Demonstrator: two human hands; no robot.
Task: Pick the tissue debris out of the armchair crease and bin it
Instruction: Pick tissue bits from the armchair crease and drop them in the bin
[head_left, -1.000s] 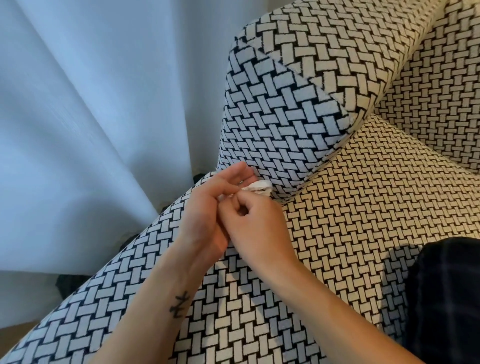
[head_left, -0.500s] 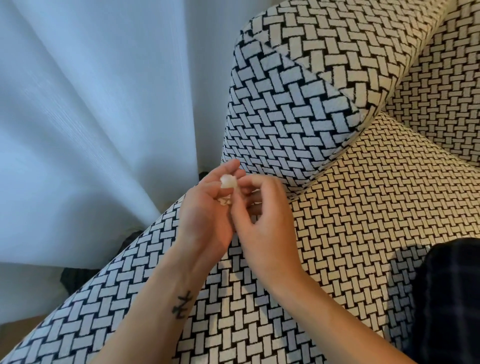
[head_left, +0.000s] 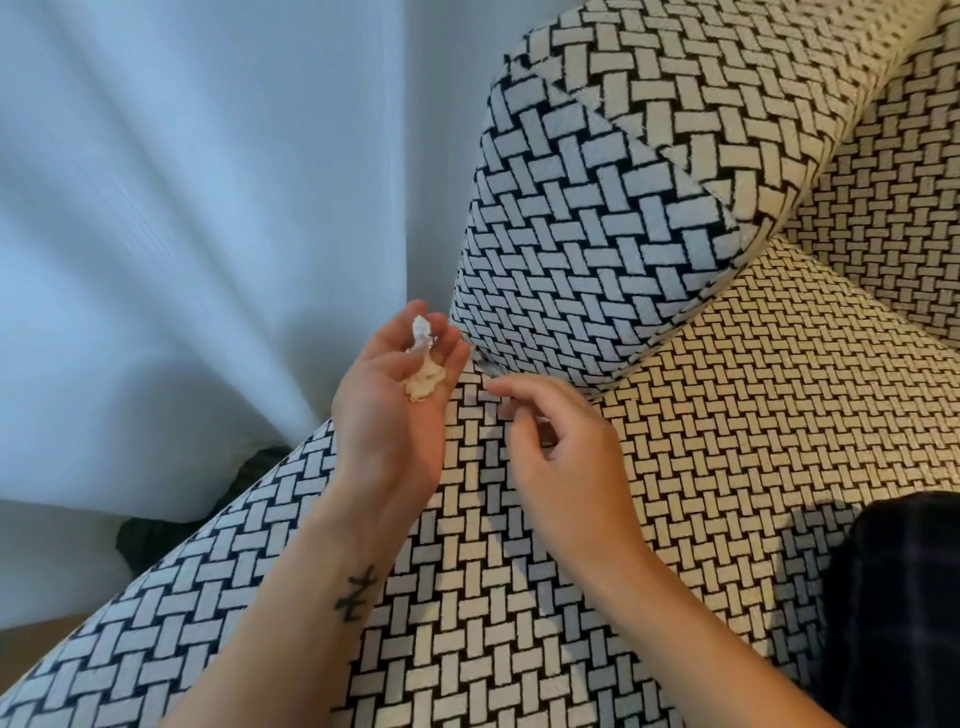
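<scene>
My left hand (head_left: 395, 410) lies flat, palm up as a tray; tissue debris (head_left: 423, 371) rests on it. My right hand (head_left: 561, 457), loosely curled and empty, points at eleven o'clock toward the armchair crease (head_left: 649, 344), likely for more scraps.

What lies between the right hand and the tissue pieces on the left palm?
In the head view, only a bare strip of the woven armchair seat separates the right hand from the tissue debris lying on the left hand.
</scene>
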